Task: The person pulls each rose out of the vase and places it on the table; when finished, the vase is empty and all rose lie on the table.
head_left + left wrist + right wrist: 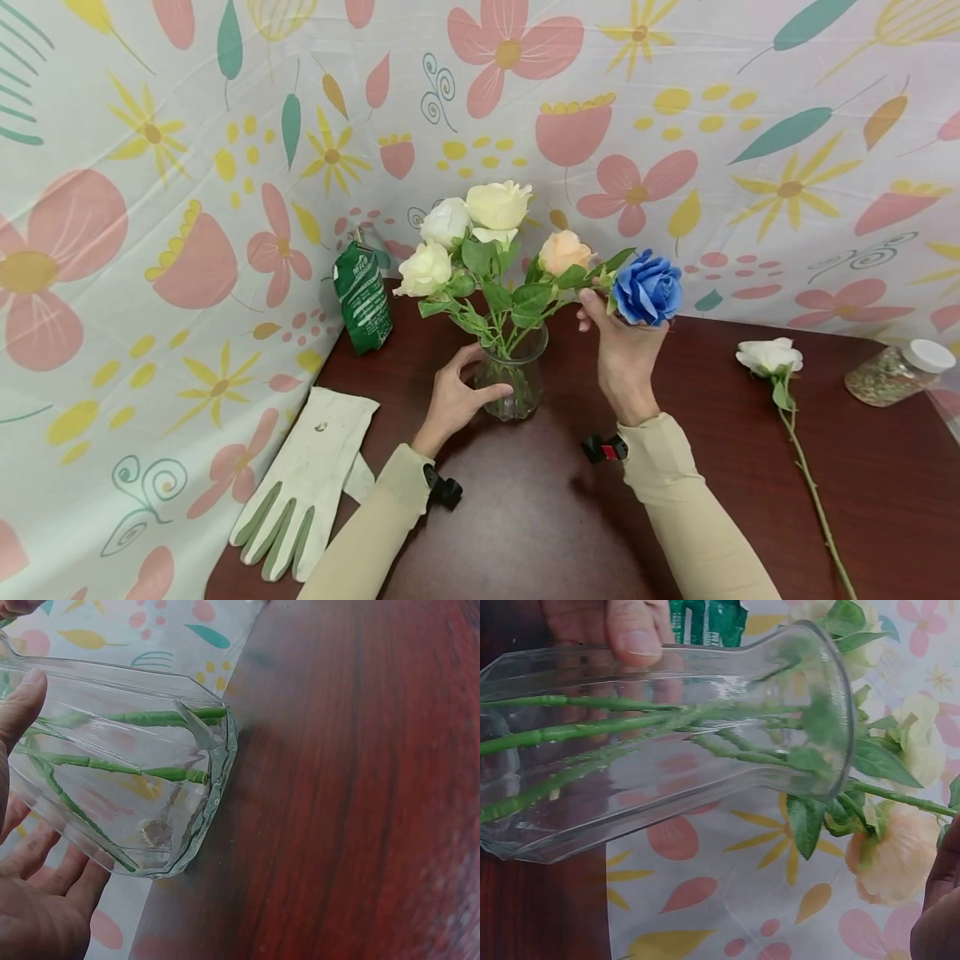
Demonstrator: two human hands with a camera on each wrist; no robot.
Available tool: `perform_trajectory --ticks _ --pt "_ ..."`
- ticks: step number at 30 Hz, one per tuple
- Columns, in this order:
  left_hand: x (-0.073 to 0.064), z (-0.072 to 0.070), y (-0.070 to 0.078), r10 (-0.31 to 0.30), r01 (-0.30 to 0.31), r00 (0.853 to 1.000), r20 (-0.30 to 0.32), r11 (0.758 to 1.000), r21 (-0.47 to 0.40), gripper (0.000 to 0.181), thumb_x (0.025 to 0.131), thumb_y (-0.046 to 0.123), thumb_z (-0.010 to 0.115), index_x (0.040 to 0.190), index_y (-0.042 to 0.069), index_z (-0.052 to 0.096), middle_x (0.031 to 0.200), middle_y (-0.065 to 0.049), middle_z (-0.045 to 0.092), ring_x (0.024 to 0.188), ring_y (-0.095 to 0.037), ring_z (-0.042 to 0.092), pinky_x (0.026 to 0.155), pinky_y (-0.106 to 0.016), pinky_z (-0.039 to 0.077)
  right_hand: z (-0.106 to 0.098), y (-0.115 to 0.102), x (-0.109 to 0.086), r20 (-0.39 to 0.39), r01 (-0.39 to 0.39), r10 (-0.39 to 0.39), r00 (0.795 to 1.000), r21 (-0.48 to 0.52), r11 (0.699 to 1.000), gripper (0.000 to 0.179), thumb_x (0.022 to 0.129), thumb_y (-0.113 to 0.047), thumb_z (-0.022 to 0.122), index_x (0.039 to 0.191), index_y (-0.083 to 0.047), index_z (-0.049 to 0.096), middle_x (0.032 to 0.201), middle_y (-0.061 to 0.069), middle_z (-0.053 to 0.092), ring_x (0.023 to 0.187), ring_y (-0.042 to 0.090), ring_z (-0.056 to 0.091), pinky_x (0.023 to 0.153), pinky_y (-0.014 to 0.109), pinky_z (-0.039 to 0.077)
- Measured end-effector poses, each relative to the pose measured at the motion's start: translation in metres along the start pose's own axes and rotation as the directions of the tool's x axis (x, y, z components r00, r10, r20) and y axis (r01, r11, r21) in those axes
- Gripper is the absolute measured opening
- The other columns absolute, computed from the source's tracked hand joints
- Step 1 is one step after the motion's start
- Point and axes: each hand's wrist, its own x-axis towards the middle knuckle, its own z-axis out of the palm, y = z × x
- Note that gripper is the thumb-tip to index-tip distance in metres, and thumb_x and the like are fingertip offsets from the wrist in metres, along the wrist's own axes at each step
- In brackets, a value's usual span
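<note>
A clear glass vase (528,385) stands on the table, and my left hand (453,400) grips its side, thumb in front and fingers around the back. Green stems (161,772) reach down near its bottom in the left wrist view. My right hand (628,358) pinches the stem of a blue rose (648,288) just below its head, which leans out to the right. That stem (904,799) runs into the vase's mouth in the right wrist view. Also in the vase are a peach rose (564,252), a white rose (446,222) and two cream roses (498,205).
A white rose (769,357) on a long stem lies at the right, beside a lidded jar (892,375) tipped on its side. White gloves with green-striped fingers (307,467) lie at the left. Behind them stands a green bag (362,296). Flower-patterned cloth (450,108) hangs around the table (510,517).
</note>
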Motion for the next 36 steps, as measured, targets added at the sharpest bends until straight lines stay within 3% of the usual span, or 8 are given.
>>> perform_trajectory --ticks 7,12,13,16,19,20,28,36 --pt "0.001 0.0 -0.002 0.008 -0.008 1.0 0.005 1.0 -0.01 0.071 0.086 0.017 0.096 0.149 0.013 0.064 0.145 -0.016 0.069 0.137 -0.035 0.066 0.118 -0.054 0.057 0.0 -0.007 0.004 -0.013 0.046 -0.046 0.999 0.041 0.998 0.027 0.087 0.02 0.077 0.107 0.003 0.072 0.096 0.013 0.08 0.058 0.017 0.072 0.051 0.026 0.06" --pt "0.0 0.0 -0.002 0.009 -0.009 1.0 0.004 1.0 0.003 0.072 0.086 0.019 0.096 0.15 0.014 0.064 0.145 -0.015 0.069 0.137 -0.035 0.066 0.117 -0.053 0.057 -0.001 -0.011 0.009 -0.017 0.052 -0.05 0.999 0.121 0.991 0.03 0.086 0.024 0.077 0.112 0.012 0.069 0.095 0.016 0.079 0.057 0.019 0.072 0.052 0.026 0.061" --pt "0.001 0.0 -0.002 0.01 -0.01 1.0 0.004 1.0 0.006 0.072 0.086 0.019 0.096 0.15 0.014 0.064 0.145 -0.015 0.069 0.137 -0.035 0.066 0.117 -0.053 0.057 -0.001 -0.012 0.009 -0.013 0.049 -0.048 0.999 0.139 0.989 0.041 0.085 0.024 0.077 0.123 0.01 0.067 0.095 0.017 0.079 0.058 0.02 0.071 0.052 0.027 0.061" --pt "0.001 -0.001 -0.003 0.014 -0.014 1.0 0.006 1.0 0.011 0.073 0.085 0.021 0.096 0.15 0.015 0.064 0.145 -0.014 0.069 0.137 -0.034 0.066 0.117 -0.052 0.058 -0.001 -0.016 0.011 -0.014 0.07 -0.069 0.998 0.166 0.984 0.043 0.085 0.024 0.077 0.125 0.014 0.065 0.095 0.018 0.079 0.059 0.021 0.071 0.053 0.027 0.061" --pt "0.001 -0.001 -0.004 0.014 -0.014 1.0 0.01 1.0 0.014 0.073 0.084 0.023 0.097 0.149 0.016 0.064 0.145 -0.012 0.07 0.138 -0.033 0.066 0.117 -0.051 0.058 -0.001 -0.019 0.013 -0.013 0.086 -0.085 0.996 0.182 0.979 0.04 0.086 0.024 0.076 0.123 0.012 0.068 0.096 0.018 0.079 0.06 0.022 0.07 0.054 0.027 0.06" --pt "0.001 -0.001 -0.004 0.013 -0.013 1.0 0.009 1.0 0.014 0.073 0.084 0.023 0.098 0.149 0.016 0.065 0.145 -0.012 0.07 0.138 -0.032 0.066 0.117 -0.051 0.058 0.0 -0.02 0.015 -0.021 0.09 -0.088 0.996 0.187 0.978 0.028 0.086 0.025 0.075 0.112 0.015 0.069 0.096 0.018 0.079 0.06 0.022 0.07 0.054 0.026 0.06" --pt "0.002 -0.001 -0.003 0.019 -0.019 1.0 0.007 1.0 0.015 0.072 0.083 0.02 0.098 0.148 0.016 0.065 0.144 -0.013 0.071 0.137 -0.033 0.067 0.116 -0.051 0.058 0.0 -0.03 0.02 -0.052 0.093 -0.084 0.995 0.213 0.973 0.026 0.088 0.024 0.074 0.113 0.015 0.071 0.093 0.017 0.08 0.058 0.02 0.071 0.053 0.024 0.06" --pt "0.002 -0.001 -0.002 0.018 -0.018 1.0 0.009 1.0 0.011 0.071 0.084 0.022 0.097 0.148 0.016 0.065 0.144 -0.014 0.07 0.136 -0.034 0.067 0.115 -0.053 0.059 -0.004 -0.042 0.031 -0.143 0.103 -0.072 0.987 0.221 0.97 0.021 0.088 0.02 0.078 0.108 0.019 0.072 0.082 0.017 0.078 0.056 0.019 0.068 0.052 0.022 0.057"
